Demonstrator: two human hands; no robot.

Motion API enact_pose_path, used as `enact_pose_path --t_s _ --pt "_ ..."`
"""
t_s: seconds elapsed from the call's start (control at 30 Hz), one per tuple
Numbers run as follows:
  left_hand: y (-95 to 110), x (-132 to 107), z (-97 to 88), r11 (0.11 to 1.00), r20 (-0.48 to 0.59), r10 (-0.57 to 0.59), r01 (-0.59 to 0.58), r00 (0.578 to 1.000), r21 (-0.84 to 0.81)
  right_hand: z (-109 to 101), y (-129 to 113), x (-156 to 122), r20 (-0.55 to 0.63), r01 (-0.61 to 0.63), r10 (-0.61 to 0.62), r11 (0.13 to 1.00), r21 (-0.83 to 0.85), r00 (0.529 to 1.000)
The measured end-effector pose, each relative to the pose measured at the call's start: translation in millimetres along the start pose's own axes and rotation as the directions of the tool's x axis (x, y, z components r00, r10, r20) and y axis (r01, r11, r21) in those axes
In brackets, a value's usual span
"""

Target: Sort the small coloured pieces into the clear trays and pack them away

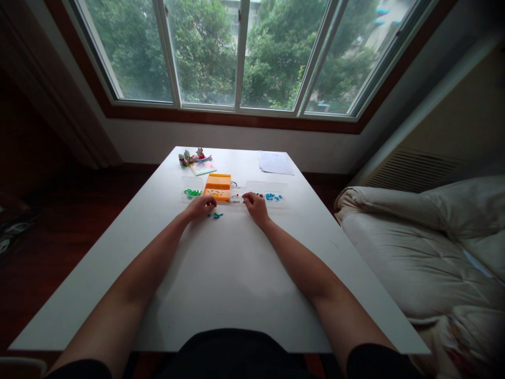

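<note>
My left hand [201, 207] rests on the table with its fingers curled together, just in front of an open orange case [218, 180] with small yellow pieces inside. Close to its fingertips lies a small cluster of blue and green toy bricks [216, 215]. At the front of a clear tray [276, 185], my right hand [255, 206] has its fingers drawn into a pinch. Whatever either hand may hold is too small to make out. Blue pieces [272, 197] and some brown ones lie in that tray. Green pieces [192, 193] fill part of another clear tray on the left.
Small colourful figures [191, 157] stand at the back left beside a pastel card [203, 168]. Paper sheets [275, 162] lie at the back right of the white table [232, 273]. A cushioned sofa [418, 242] borders the right side, and a window is beyond.
</note>
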State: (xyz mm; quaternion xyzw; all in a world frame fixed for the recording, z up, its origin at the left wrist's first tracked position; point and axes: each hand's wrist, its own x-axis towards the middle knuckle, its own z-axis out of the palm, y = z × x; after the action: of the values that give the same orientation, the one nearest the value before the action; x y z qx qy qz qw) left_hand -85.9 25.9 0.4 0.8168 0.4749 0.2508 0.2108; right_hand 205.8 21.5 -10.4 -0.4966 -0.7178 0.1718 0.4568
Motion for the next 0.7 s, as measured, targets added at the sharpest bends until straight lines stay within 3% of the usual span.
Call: enact_pose_path --t_s 0.3,0.47,0.7 --pt "35 4 21.1 0.974 -0.178 -0.044 0.002 0.983 -0.227 8 -16 -8 0.156 0.264 -0.26 0.965 -0.002 0.953" --pt "41 6 32.0 0.926 -0.156 -0.056 -0.007 0.986 -0.376 12 -20 -11 0.212 0.347 -0.338 0.938 -0.006 0.917" --pt "46 3 36.8 0.9 -0.088 -0.052 0.009 0.995 -0.437 10 -23 -11 0.231 0.353 -0.339 0.935 -0.023 0.912"
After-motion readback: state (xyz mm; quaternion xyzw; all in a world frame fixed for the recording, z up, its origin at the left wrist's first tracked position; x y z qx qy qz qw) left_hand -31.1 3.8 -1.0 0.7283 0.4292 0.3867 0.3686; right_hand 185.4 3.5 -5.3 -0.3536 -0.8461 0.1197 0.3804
